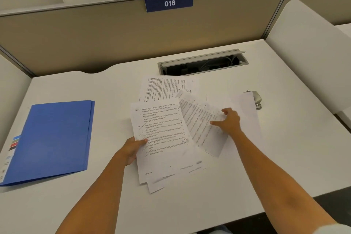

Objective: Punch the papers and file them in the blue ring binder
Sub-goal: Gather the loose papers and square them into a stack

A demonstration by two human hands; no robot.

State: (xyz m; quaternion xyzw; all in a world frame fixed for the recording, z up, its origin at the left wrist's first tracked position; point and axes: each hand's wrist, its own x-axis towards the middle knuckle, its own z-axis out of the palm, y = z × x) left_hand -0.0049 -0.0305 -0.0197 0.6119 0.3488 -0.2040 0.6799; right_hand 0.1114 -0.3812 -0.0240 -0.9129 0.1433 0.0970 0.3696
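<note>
Fingers: left hand (132, 151) pinches the left edge of the front sheet (161, 138), thumb on top, fingers (131, 159) curled beneath. Right hand (228, 121) lies on the fanned sheets (201, 119), fingers (226, 111) loosely bent and pressing down; whether it grips a sheet or only pins it, cannot tell.

Left to right on the desk (228, 176): binder (55, 138) lies flat and closed, well apart from the papers. Papers in the middle, splayed and overlapping, edges not squared; no punched holes visible, though margins are too blurred to be sure. Punch (256, 99) far right, partly under a blank sheet (247, 112).

Progress, as judged: early. Papers only being gathered. Left to do: square the stack, uncover the punch, punch, open the binder, file. Nothing yet appears in the binder.
</note>
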